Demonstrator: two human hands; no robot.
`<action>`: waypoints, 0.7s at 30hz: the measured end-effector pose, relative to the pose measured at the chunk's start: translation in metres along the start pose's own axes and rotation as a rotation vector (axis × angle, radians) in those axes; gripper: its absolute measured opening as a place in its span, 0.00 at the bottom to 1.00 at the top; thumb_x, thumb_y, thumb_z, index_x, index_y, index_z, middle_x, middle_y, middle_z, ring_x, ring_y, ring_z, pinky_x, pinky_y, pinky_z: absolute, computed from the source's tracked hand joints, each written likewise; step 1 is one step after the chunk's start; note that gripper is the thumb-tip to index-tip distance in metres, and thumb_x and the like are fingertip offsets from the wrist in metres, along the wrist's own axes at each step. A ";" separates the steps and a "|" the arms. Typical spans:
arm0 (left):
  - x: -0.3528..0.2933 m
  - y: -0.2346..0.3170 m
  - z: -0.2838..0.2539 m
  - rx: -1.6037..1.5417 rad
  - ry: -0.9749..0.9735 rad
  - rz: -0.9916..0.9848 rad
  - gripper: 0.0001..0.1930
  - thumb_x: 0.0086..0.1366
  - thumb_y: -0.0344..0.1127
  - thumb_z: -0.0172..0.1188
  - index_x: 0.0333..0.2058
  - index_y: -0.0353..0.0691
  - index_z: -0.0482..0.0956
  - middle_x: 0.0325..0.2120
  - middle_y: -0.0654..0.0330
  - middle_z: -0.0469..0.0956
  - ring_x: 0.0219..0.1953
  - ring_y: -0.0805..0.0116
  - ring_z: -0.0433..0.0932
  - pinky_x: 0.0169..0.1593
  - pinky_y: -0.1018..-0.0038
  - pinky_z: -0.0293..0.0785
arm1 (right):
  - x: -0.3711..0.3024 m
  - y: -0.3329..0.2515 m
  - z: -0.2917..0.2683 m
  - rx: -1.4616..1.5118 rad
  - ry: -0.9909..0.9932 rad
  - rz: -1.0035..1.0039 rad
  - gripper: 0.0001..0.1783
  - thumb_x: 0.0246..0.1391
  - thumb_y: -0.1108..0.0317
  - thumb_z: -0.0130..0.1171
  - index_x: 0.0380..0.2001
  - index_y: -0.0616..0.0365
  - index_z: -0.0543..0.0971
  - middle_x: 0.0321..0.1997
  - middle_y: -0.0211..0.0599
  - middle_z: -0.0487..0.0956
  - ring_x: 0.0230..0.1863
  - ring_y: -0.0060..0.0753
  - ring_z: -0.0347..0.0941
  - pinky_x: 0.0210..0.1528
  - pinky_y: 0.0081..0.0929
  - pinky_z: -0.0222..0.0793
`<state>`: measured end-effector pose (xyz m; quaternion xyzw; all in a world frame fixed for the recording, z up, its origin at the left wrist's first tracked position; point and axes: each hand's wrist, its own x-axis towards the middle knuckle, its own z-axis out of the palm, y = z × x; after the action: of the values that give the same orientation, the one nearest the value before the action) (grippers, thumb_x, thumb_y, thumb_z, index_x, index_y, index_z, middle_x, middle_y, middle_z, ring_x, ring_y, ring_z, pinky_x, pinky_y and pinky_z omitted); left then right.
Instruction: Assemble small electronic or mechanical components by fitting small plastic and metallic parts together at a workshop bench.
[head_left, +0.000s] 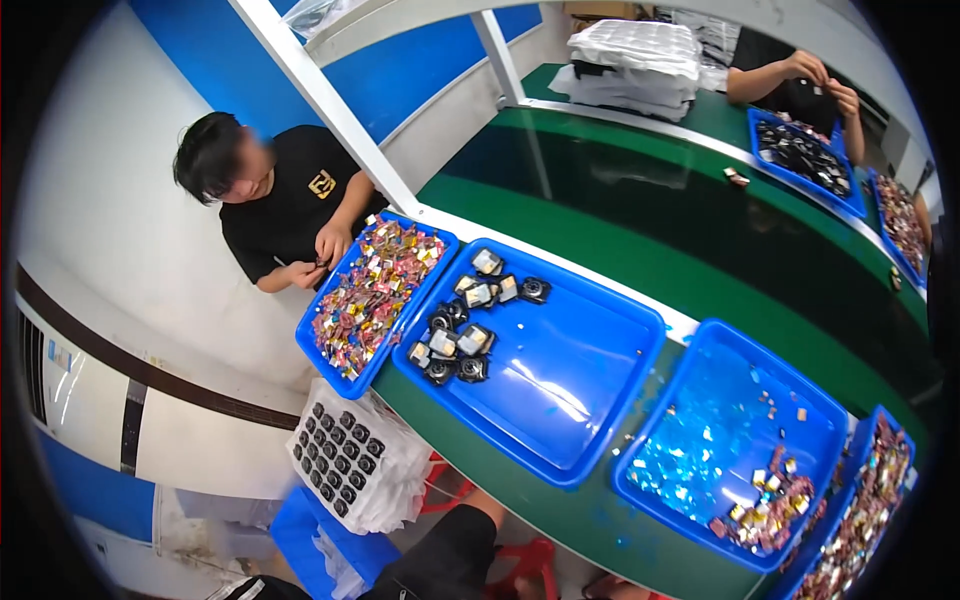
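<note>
Neither of my hands shows; my black-clad leg (pixel 440 555) and bare knee come in at the lower edge. In front of me a blue tray (pixel 590 385) holds a cluster of black square parts (pixel 470 341), several with pale tops, gathered at its left end. To its right, another blue tray (pixel 735 345) contains bright blue film scraps (pixel 690 450) and a small heap of reddish-gold flexible pieces (pixel 775 505). A tray (pixel 303 335) on the left is full of similar small pieces (pixel 375 285).
A person (pixel 300 190) at the left pinches something small. Another person's hands (pixel 825 80) work over a tray of black parts (pixel 805 155) across the green conveyor (pixel 640 220). White frame posts (pixel 330 110) rise beside it. Lower left, a white tray stack (pixel 345 455) bears black parts.
</note>
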<state>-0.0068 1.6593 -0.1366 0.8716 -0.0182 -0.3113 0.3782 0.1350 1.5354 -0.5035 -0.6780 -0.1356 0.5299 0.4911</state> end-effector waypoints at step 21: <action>0.099 -0.049 0.004 0.162 0.195 0.263 0.24 0.51 0.57 0.61 0.27 0.36 0.75 0.26 0.53 0.76 0.32 0.53 0.76 0.36 0.60 0.71 | 0.061 -0.059 -0.067 -0.959 0.278 -0.402 0.25 0.56 0.50 0.52 0.47 0.57 0.78 0.50 0.55 0.76 0.53 0.55 0.71 0.55 0.49 0.64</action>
<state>0.0608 1.6652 -0.2240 0.9155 -0.1203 -0.1709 0.3439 0.2360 1.5720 -0.4949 -0.8506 -0.4231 0.2093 0.2316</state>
